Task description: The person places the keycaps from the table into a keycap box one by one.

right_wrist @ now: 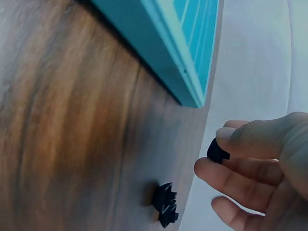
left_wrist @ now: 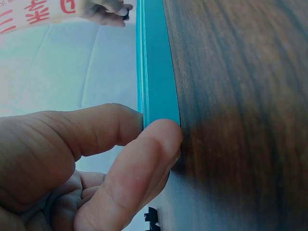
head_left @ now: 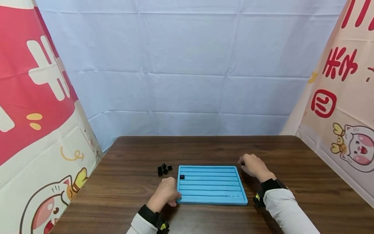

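Behind, creased pale-blue cloth (head_left: 187, 94); beneath, a wood-grained bench (head_left: 125, 195), cut off at the near side. On it, lengthwise parallel to the far edge, a ridged blue tray (head_left: 211, 185), pinched at its near left corner by the left hand (head_left: 166, 190). Pinched in the right hand (head_left: 255, 167), off the tray's far right corner, a small black piece (right_wrist: 217, 153), half-hidden. At the tray's left end, a black block (head_left: 182, 177); just outside, loose black pieces (head_left: 165, 171), shapes unclear.
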Tool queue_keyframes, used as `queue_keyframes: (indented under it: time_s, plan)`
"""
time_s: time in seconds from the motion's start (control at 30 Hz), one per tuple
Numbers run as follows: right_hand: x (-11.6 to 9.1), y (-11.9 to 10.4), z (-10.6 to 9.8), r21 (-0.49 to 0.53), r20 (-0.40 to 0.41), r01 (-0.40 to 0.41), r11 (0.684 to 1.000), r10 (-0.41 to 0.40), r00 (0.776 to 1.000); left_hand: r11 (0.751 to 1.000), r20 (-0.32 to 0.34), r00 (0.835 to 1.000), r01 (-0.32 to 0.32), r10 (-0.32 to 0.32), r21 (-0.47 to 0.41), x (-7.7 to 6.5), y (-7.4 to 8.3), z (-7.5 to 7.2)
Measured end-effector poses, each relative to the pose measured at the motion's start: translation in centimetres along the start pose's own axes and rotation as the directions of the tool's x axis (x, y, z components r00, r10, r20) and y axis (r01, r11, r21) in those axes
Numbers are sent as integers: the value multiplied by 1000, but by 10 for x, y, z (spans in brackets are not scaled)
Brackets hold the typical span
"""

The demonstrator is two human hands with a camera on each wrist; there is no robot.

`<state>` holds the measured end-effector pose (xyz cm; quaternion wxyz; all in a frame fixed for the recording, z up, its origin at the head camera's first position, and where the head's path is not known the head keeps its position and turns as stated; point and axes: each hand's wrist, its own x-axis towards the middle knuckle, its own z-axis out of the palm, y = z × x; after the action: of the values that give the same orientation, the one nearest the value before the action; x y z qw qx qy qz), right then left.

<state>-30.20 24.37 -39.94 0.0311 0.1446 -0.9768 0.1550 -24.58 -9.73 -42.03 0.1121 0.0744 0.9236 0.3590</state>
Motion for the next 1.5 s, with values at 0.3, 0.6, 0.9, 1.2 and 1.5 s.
queue_keyframes:
  time_s: [0.3,0.6,0.9,1.2,1.5]
  plan:
    - [3,-2,0,41,6,-1,999,0,1000,1000,8,1000,8,-8,-11,0,1,-1]
    - [6,-2,8,83,-46,-2,997,6,999,1000,1,1000,16,-16,-12,0,0,-1]
    - [7,5,13,247,-58,-10,969,25,998,1000,4,1000,22,-22,-17,0,2,-1]
    - [8,10,13,360,-49,-23,933,43,998,1000,-5,1000,13,-13,-11,0,3,-1]
    - [6,8,15,380,-61,24,925,-1,998,1000,0,1000,17,-17,-21,1,1,-2]
